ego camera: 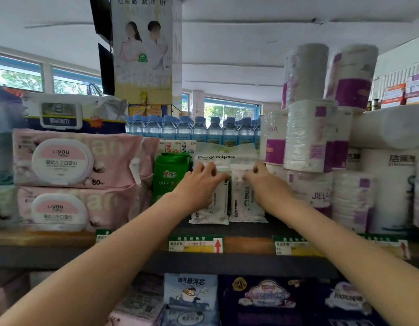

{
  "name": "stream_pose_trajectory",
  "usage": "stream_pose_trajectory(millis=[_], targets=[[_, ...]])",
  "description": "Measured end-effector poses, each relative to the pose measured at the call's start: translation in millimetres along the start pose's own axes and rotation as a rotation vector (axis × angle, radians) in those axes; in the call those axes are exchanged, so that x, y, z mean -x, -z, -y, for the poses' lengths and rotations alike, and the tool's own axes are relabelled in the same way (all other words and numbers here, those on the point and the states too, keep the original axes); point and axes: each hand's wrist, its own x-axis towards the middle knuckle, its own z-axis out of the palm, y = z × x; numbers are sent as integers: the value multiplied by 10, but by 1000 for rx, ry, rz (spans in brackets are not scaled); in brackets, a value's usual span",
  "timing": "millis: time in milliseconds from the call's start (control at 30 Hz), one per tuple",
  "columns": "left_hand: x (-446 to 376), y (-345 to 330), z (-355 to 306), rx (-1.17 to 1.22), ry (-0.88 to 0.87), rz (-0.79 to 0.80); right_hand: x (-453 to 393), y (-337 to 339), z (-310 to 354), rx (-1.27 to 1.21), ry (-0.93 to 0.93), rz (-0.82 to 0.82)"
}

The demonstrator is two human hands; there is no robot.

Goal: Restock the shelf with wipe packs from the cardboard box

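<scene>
Gripping one wipe pack (226,158) between them, left hand (199,182) and right hand (262,182) pinch its lower corners.

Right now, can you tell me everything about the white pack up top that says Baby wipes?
The top Baby wipes pack is a soft, white, crinkly plastic pouch with dark lettering and a bit of green near its upper edge. It lies sideways across the tops of two upright Baby wipes packs on the shelf. The left hand and right hand touch its lower corners with curled fingers. It looks slightly blurred.
</scene>
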Motion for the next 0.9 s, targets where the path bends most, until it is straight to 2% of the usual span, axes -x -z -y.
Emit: stream_pose_trajectory(millis=[167, 333, 500, 633, 733, 900], targets=[[10, 27, -40, 25, 25, 20, 17, 50, 85, 32, 37, -75], [260, 99, 13, -26, 10, -125, -2, 124, 389, -94, 113, -231], [498, 249, 262, -107, 64, -344, -77, 174, 814, -189, 195, -244], [728, 326, 527, -113, 117, -491, -138, 245, 1230, -503, 212, -125], [1009, 291, 758, -100, 145, -486, -171, 242, 1590, -618, 150, -48], [1476, 215, 1430, -120, 120, -551, -255, 103, 2141, -695, -85, -73]])
